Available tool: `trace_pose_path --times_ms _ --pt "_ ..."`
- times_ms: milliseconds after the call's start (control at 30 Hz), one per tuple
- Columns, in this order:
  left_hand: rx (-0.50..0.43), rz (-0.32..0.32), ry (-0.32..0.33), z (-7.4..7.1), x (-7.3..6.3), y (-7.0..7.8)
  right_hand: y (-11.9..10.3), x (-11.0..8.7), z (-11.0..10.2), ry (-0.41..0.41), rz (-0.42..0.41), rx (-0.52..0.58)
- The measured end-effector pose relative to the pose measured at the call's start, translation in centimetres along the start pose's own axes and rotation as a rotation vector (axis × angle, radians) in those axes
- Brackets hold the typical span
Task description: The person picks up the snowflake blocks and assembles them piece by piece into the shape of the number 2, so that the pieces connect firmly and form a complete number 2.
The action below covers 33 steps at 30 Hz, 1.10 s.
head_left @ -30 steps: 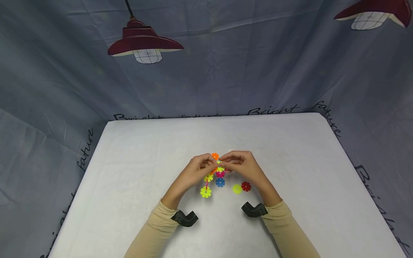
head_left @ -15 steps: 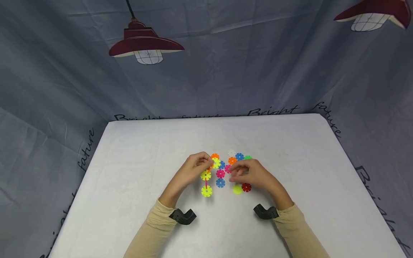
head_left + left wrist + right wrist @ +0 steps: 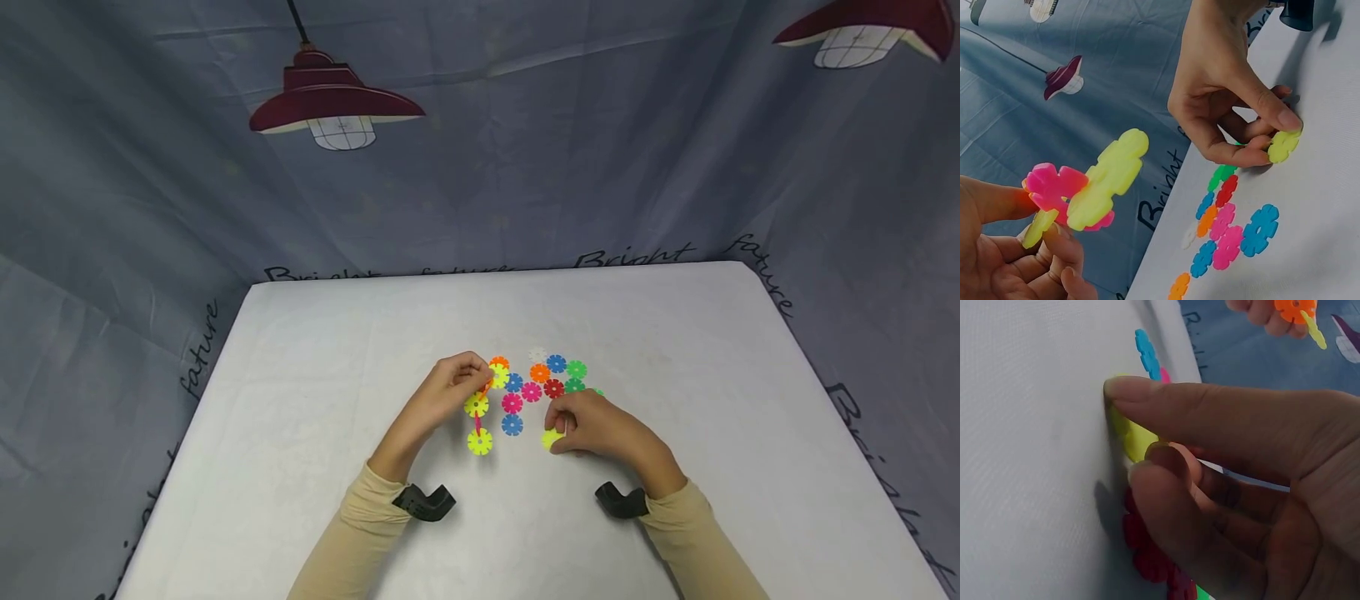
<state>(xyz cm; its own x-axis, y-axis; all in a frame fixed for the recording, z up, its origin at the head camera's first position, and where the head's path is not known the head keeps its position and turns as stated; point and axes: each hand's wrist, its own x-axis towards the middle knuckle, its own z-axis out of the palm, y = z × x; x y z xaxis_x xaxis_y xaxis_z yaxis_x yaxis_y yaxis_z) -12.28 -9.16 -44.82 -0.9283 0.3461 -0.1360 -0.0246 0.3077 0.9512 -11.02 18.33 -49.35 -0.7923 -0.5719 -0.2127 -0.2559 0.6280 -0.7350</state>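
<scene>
My left hand [image 3: 453, 383] pinches a chain of notched plastic snowflake discs [image 3: 480, 442], raised off the table. Yellow, orange and pink pieces slot into one another at angles; in the left wrist view a pink disc [image 3: 1054, 184] sits between yellow ones. Low over the table, my right hand [image 3: 600, 425] grips a single yellow snowflake disc [image 3: 1284, 147] by its edges between thumb and fingertips. From the right wrist, that yellow disc [image 3: 1138, 437] shows partly covered by the thumb. A dark red disc [image 3: 1147, 550] lies just beneath the right fingers, hidden from the head view.
Loose discs lie flat between and beyond the hands: blue [image 3: 512, 425], pink [image 3: 512, 403], orange [image 3: 540, 373], red [image 3: 553, 388], green [image 3: 576, 369] and white [image 3: 537, 355]. The white table [image 3: 337, 350] backs onto a grey printed curtain [image 3: 495, 183].
My right hand has left the chain and moved down and right to the loose yellow disc, now gripping it. My left hand has drawn the chain slightly left, uncovering discs on the table.
</scene>
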Motion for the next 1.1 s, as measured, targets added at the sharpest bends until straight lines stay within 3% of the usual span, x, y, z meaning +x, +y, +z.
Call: trace_pose_path --times_ms 200,500,733,900,1100 --pt "-0.006 -0.003 -0.006 -0.1 0.0 0.1 -0.5 0.2 -0.3 0.04 0.031 0.024" --pt "-0.003 -0.021 0.005 0.0 0.0 0.1 -3.0 1.4 -2.1 0.389 -0.039 0.249" --pt "-0.027 -0.017 -0.008 -0.1 -0.2 0.2 -4.3 1.9 -2.2 0.426 -0.134 0.33" --pt "-0.046 -0.017 -0.013 0.0 -0.2 0.3 -4.6 1.8 -1.8 0.465 -0.187 0.306" --pt "-0.064 -0.005 -0.037 -0.1 -0.3 0.3 -5.0 2.1 -1.1 0.544 -0.311 0.121"
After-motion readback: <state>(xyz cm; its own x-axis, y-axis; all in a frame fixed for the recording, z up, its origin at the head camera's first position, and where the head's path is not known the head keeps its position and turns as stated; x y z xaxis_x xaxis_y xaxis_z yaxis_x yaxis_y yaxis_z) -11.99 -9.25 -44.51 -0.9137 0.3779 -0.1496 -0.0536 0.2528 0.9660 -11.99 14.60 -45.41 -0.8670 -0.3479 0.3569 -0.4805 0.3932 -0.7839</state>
